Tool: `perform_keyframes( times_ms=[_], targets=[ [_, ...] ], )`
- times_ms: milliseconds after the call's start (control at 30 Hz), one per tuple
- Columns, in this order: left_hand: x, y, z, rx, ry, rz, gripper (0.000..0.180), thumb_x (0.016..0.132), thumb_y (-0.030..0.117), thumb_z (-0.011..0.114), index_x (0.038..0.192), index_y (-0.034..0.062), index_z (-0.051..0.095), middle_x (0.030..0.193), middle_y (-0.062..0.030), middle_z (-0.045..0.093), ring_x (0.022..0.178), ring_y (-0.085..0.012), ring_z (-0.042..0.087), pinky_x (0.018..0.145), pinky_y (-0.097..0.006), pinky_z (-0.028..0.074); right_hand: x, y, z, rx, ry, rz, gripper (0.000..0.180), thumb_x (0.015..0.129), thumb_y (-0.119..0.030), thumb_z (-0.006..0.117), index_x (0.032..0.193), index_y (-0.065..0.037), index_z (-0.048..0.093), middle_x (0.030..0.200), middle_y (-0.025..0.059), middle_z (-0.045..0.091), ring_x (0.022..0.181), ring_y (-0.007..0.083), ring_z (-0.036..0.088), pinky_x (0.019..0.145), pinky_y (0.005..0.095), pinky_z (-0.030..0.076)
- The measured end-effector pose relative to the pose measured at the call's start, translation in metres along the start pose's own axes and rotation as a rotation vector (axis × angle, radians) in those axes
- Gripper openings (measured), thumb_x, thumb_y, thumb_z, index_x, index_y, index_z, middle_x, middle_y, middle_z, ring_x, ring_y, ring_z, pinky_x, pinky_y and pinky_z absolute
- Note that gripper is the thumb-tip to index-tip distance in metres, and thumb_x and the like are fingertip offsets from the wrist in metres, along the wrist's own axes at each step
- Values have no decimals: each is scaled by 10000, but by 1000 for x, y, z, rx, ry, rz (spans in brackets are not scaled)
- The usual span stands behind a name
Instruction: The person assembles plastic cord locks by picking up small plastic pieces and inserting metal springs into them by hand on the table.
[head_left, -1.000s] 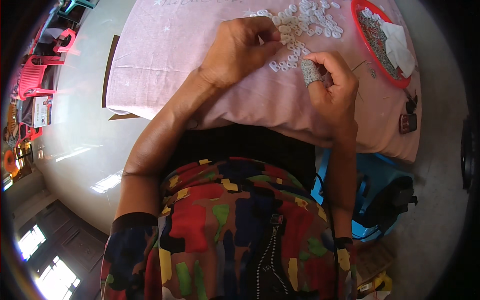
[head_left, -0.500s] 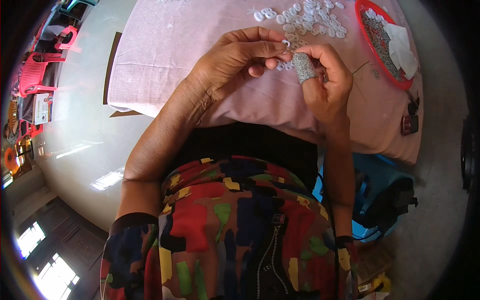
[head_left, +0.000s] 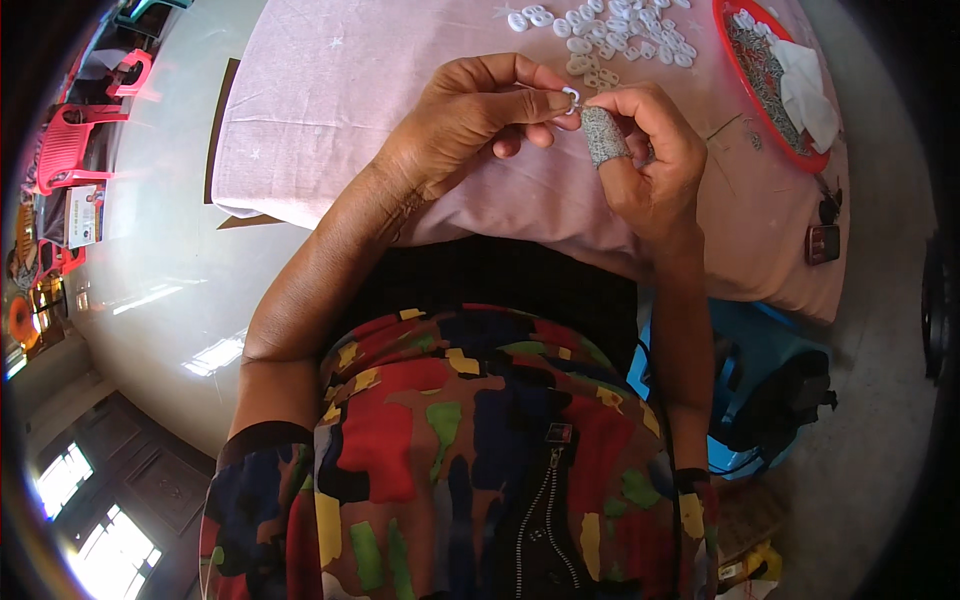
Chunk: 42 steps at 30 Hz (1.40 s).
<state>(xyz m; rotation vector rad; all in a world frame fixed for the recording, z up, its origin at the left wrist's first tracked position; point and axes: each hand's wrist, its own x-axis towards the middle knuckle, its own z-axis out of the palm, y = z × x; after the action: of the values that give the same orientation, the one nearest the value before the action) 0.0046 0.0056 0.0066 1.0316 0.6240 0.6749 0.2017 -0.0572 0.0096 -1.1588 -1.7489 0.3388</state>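
Observation:
Over the pink-covered table, my left hand (head_left: 505, 105) pinches a small white open-centred link (head_left: 571, 98) between thumb and forefinger. My right hand (head_left: 650, 140) is close on its right, thumb and forefinger pressed together near the link. A grey speckled wrap (head_left: 603, 137) covers the right thumb. Whatever sits between those right fingertips is too small to make out. Beyond both hands lies a spread of small white oval pieces with holes (head_left: 625, 25), with a few beige-looking ones (head_left: 592, 70) nearest my fingers.
A red tray (head_left: 738, 75) at the far right holds many small grey metal bits and a white cloth (head_left: 806, 95). A small dark red object (head_left: 823, 244) lies by the table's right edge. Below stands a blue stool (head_left: 740, 400) with a black bag (head_left: 785, 405). Pink chairs (head_left: 70, 145) are at left.
The white link in my left fingers now shows more of its outline. White pieces seen just below my fingertips before are no longer in sight there. Both hands stay nearly in place.

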Motion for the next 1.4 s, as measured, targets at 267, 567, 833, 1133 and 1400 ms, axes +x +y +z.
perform_keyframes(
  times_ms=[267,567,833,1133,1400],
  targets=[
    [0,-4,0,65,14,33,150,935,136,678,1061,54,677,913,-62,722,706,-52,626,525,-164,404,-1,1,0,-3,-27,-6,224,721,64,627,924,-26,650,833,73,638,721,189,630,637,280,507],
    [-2,-6,3,138,15,63,117,931,132,681,1007,44,668,867,-73,718,683,-48,608,535,-165,416,-1,1,0,-34,-45,-15,193,735,64,644,908,-22,655,805,85,629,688,209,632,593,287,510],
    [-1,-6,2,49,41,21,115,933,130,672,1015,49,665,865,-65,712,697,-55,599,569,-180,426,0,1,7,15,-12,18,207,757,70,639,942,-18,674,788,64,634,654,132,597,564,243,465],
    [-2,-3,0,-61,47,-4,163,933,135,675,1067,42,662,903,-70,717,727,-69,619,576,-182,434,2,-2,6,168,-9,103,207,788,71,644,974,-12,684,830,43,649,697,87,556,595,217,439],
    [-5,0,5,38,59,-8,180,930,141,682,1074,34,666,910,-70,718,734,-71,630,585,-182,448,2,0,5,30,-15,35,192,772,70,644,942,-15,671,835,84,651,732,176,634,663,277,512]
  ],
)
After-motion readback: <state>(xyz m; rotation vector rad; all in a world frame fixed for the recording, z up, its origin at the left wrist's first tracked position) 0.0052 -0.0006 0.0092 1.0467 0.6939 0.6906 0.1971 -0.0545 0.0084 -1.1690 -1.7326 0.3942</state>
